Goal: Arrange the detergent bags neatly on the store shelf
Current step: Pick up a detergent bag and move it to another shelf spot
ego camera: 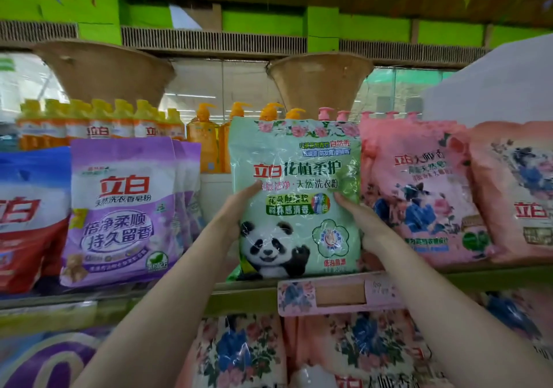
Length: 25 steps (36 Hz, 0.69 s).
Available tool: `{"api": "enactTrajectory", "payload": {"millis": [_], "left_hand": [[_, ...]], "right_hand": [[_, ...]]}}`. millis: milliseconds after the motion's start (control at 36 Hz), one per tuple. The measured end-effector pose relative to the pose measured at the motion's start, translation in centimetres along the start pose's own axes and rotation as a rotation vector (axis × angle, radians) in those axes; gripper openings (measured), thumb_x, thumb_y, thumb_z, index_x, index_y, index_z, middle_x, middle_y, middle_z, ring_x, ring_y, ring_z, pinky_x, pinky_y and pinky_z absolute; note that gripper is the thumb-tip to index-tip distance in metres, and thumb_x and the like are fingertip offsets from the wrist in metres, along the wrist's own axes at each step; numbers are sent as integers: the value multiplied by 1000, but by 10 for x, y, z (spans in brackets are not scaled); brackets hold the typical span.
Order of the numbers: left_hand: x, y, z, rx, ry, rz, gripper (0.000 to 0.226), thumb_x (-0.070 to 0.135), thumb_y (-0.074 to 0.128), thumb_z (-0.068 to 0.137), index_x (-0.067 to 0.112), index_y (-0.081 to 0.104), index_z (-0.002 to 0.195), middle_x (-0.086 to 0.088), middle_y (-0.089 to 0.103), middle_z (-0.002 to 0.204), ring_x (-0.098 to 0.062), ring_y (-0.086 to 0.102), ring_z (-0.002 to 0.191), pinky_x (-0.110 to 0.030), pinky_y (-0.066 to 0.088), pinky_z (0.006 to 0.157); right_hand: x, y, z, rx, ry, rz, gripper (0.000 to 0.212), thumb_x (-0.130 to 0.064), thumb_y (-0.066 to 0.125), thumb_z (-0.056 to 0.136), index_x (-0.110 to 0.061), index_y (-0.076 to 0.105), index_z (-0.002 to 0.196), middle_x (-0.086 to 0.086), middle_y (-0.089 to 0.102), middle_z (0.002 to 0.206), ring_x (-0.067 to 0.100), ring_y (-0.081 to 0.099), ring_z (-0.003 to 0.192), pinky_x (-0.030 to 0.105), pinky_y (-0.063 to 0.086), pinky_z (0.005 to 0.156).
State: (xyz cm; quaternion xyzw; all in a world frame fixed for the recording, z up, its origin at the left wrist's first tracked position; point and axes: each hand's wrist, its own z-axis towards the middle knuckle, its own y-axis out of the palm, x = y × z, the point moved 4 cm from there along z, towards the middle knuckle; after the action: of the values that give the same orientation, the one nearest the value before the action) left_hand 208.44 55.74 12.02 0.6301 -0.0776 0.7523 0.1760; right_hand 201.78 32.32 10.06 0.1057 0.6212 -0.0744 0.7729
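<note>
A green detergent bag (294, 178) with a panda on its front stands upright on the shelf (245, 290), in the gap between the purple and pink bags. My left hand (236, 211) grips its left edge with the thumb across the front. On the bag's right edge, my right hand (363, 223) holds it the same way. Purple detergent bags (122, 208) stand to the left, and pink floral bags (419, 190) lean to the right. A red, white and blue bag (27, 217) is at the far left.
Yellow and orange pump bottles (206, 139) line the back of the shelf, with pink pumps (326, 113) behind the green bag. A lower shelf holds more floral bags (239, 354). A pink price tag holder (338, 293) hangs on the shelf edge.
</note>
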Motion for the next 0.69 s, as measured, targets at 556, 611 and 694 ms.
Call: {"api": "enactTrajectory", "payload": {"millis": [556, 611, 694], "left_hand": [[7, 26, -3, 367, 167, -15, 79, 78, 25, 82, 30, 31, 146, -11, 22, 154, -34, 26, 140, -56, 23, 113], [6, 28, -2, 292, 161, 17, 87, 83, 23, 76, 33, 26, 147, -9, 21, 156, -33, 23, 142, -58, 20, 113], [9, 26, -1, 110, 192, 1, 85, 79, 36, 77, 25, 37, 143, -5, 43, 146, -26, 43, 132, -50, 32, 110]], "right_hand": [[-13, -3, 7, 36, -193, -134, 73, -73, 48, 77, -29, 48, 134, -1, 46, 143, 22, 39, 134, 52, 27, 114], [-21, -9, 13, 132, -245, -108, 45, -46, 54, 90, -16, 59, 123, 3, 60, 127, 25, 52, 122, 47, 35, 109], [-34, -17, 14, 275, -281, -106, 16, -27, 55, 93, -15, 65, 91, 5, 65, 95, 26, 59, 98, 37, 45, 87]]}}
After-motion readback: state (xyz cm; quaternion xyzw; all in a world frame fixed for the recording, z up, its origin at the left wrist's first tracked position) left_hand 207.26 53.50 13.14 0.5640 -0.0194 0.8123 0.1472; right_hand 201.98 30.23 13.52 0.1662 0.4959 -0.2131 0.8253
